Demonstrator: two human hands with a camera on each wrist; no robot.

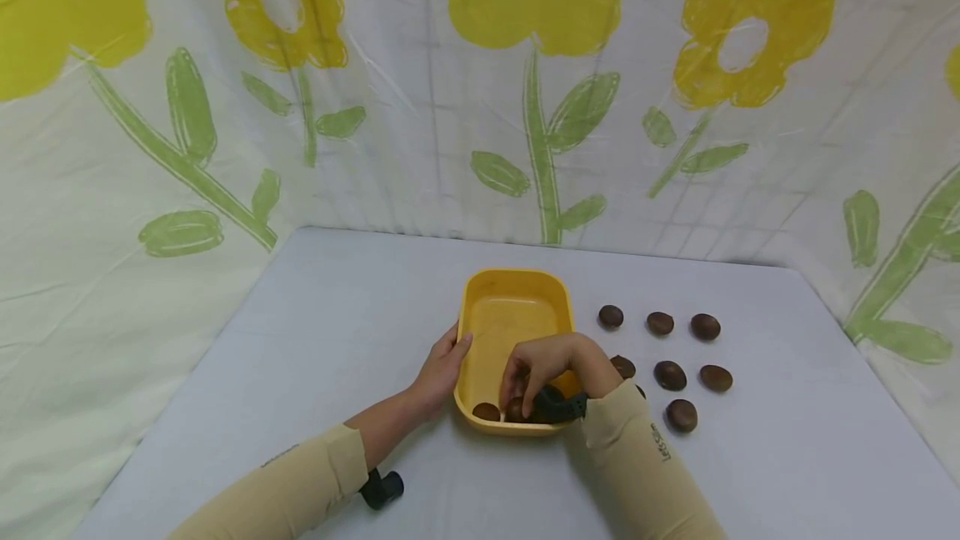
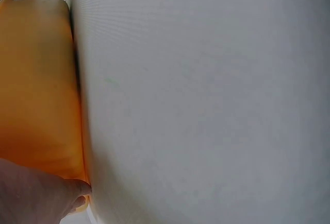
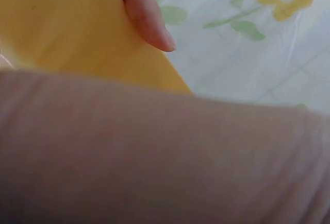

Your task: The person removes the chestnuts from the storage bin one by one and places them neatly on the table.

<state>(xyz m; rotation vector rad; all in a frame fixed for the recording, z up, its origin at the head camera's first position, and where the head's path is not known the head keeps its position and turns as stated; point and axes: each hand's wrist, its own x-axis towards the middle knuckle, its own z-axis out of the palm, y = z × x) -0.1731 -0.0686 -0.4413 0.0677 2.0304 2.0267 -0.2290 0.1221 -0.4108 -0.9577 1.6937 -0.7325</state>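
A yellow rectangular tray (image 1: 517, 282) stands on the table, and my left hand (image 1: 441, 369) grips its left wall with the thumb over the rim. In the left wrist view the tray's outer side (image 2: 36, 85) shows, with the left hand (image 2: 36, 193) at its lower end. My right hand (image 1: 542, 363) reaches down into the tray's near end, its fingers curled about a brown chestnut (image 1: 515, 410) at the bottom. Left of it, another chestnut (image 1: 486, 412) lies in the near-left corner. In the right wrist view, my own wrist hides the right fingers; the left thumb (image 3: 147, 15) shows on the rim.
Right of the tray, several chestnuts lie in loose rows on the white table (image 1: 360, 298), among them a far-right chestnut (image 1: 705, 327) and a nearer chestnut (image 1: 682, 415). My right forearm partly covers some. A flower-printed curtain (image 1: 405, 107) stands behind the table.
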